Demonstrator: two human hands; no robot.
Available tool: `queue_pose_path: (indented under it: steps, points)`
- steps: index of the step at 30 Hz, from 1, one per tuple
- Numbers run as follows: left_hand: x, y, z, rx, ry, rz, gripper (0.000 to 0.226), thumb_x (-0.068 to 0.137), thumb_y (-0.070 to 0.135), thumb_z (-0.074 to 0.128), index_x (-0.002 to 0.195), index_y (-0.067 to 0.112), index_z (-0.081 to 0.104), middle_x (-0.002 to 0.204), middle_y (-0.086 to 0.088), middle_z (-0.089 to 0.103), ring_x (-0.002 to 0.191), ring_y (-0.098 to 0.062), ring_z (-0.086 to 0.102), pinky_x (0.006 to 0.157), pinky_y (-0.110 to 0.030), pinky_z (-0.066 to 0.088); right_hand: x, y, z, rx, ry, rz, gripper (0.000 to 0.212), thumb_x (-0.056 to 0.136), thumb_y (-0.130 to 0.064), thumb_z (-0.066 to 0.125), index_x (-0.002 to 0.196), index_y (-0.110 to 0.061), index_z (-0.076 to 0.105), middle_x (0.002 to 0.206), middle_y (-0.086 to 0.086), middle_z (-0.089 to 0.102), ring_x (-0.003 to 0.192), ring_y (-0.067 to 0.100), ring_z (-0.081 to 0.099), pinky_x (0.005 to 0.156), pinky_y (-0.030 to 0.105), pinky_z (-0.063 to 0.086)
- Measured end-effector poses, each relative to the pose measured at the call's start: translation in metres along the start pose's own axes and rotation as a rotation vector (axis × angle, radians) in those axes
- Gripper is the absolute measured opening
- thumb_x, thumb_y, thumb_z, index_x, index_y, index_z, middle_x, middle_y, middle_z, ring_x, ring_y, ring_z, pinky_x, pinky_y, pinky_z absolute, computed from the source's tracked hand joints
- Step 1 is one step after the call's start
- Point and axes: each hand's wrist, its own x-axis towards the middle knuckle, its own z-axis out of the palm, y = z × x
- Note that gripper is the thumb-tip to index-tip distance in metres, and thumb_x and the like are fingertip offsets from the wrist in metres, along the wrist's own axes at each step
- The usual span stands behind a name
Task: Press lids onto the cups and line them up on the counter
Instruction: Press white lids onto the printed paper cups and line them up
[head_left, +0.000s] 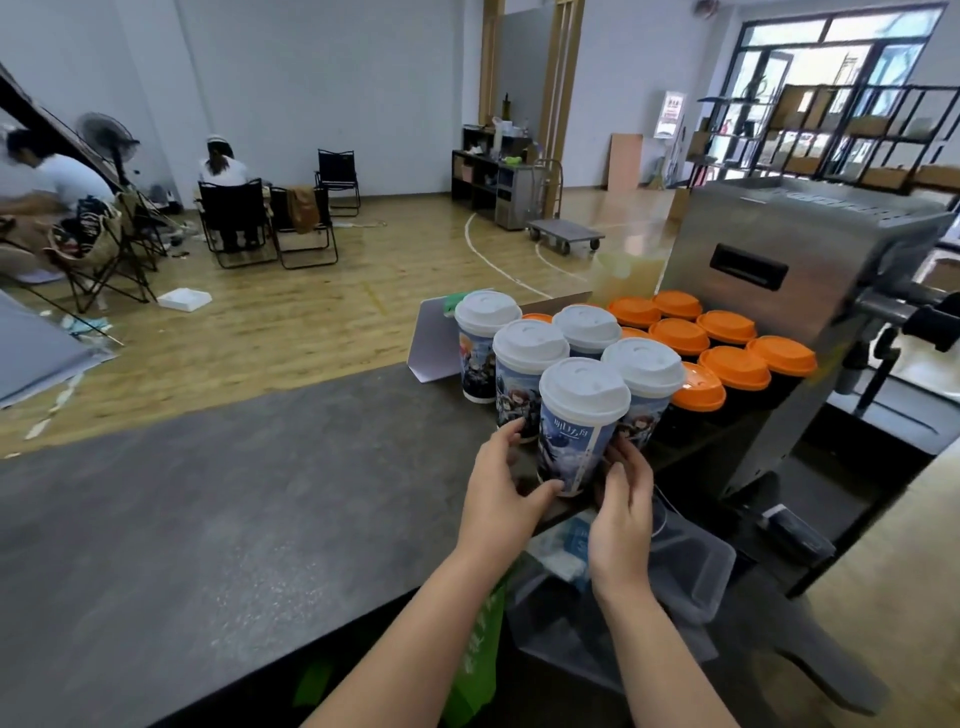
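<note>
At the near right edge of the counter: the nearest cup (576, 431), white lid (584, 389) already on, stands between both hands close to the counter's (208, 519) edge.
Left hand: the left hand (498, 488) curls round the cup's lower left side, thumb across the base in front and fingers reaching behind.
Right hand: the right hand (621, 499) lies against the cup's lower right side with fingers nearly straight; whether it presses or only steadies I cannot tell.
White-lidded group: four more lidded cups stand just behind, one (641, 384) touching or nearly touching the held cup on its right, one (527, 374) to the far left of it, two farther back (584, 330) (485, 348).
Orange-lidded group: dark cups with orange lids (732, 364) fill the far right, packed beside a steel machine (810, 270).
Other things: a clear plastic tub (691, 561) sits below the counter near the right wrist.
Step in hand: lidding looks finished for this cup; it seems to be the placing, nudging the cup into line with its neighbours.
Next move: judged from the layout, it calls for a small slide to square the cup with the row, kept low and even so the tall cup does not tip or knock the ones behind, then letting go with both hands.
</note>
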Motion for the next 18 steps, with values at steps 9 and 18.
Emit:
queue_pose_path:
  steps: [9, 18]
  points:
    - [-0.032, -0.006, -0.077, -0.162, 0.33, -0.17, 0.041, 0.092, 0.026, 0.068, 0.13, 0.03, 0.053, 0.121, 0.007, 0.062, 0.107, -0.001, 0.061, 0.086, -0.018, 0.051, -0.081, -0.01, 0.022, 0.037, -0.128, -0.252, 0.021, 0.095, -0.016, 0.04, 0.111, -0.023, 0.054, 0.11, 0.002, 0.059, 0.103, 0.01, 0.058, 0.09, 0.019, 0.044]
    - [-0.136, 0.011, -0.239, -0.204, 0.641, -0.148, 0.023, 0.098, 0.024, 0.059, 0.119, 0.035, 0.058, 0.111, 0.011, 0.064, 0.098, 0.003, 0.063, 0.091, -0.029, 0.054, -0.202, -0.065, 0.122, 0.149, -0.609, -0.111, 0.02, 0.099, -0.013, 0.043, 0.112, -0.021, 0.055, 0.107, 0.003, 0.062, 0.102, 0.014, 0.061, 0.091, 0.026, 0.05]
